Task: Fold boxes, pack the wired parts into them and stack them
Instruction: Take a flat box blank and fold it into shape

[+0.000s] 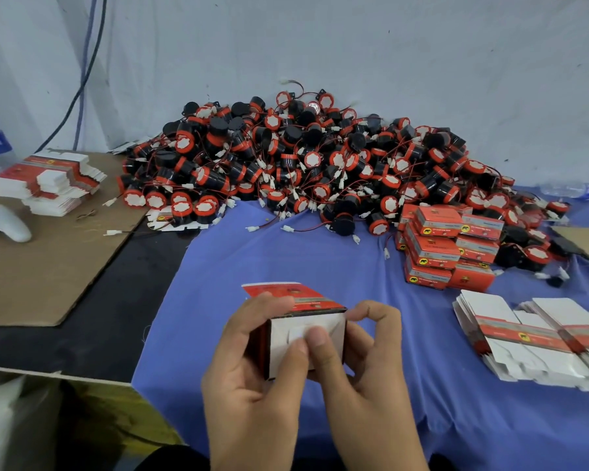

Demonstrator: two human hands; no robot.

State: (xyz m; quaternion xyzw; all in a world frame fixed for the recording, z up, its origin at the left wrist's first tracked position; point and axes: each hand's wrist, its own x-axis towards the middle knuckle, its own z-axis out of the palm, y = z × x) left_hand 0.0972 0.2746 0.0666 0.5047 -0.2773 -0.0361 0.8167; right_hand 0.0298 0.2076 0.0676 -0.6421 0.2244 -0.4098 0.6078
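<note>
Head camera view, looking down at a desk (170, 263) partly draped with a blue cloth (286, 260). Both hands are close together, clamped on one small red and white box (298, 297), held just above the cloth. The left hand (249, 379) curls round the box's left side. The right hand (368, 375) presses its thumb on the white end flap, which faces the camera.

Beyond the hands lies a big heap of wired parts (320, 164): black and red round units with thin red and black leads and white plugs. Beyond and to the right of the right hand is a stack of finished boxes (446, 249), red, each with a yellow round badge showing a dark animal; their printed lines are too blurred to read. Just right of the right hand lie flat box blanks (531, 338). Far left of the left hand, more blanks (48, 181) sit on brown cardboard (48, 266).
</note>
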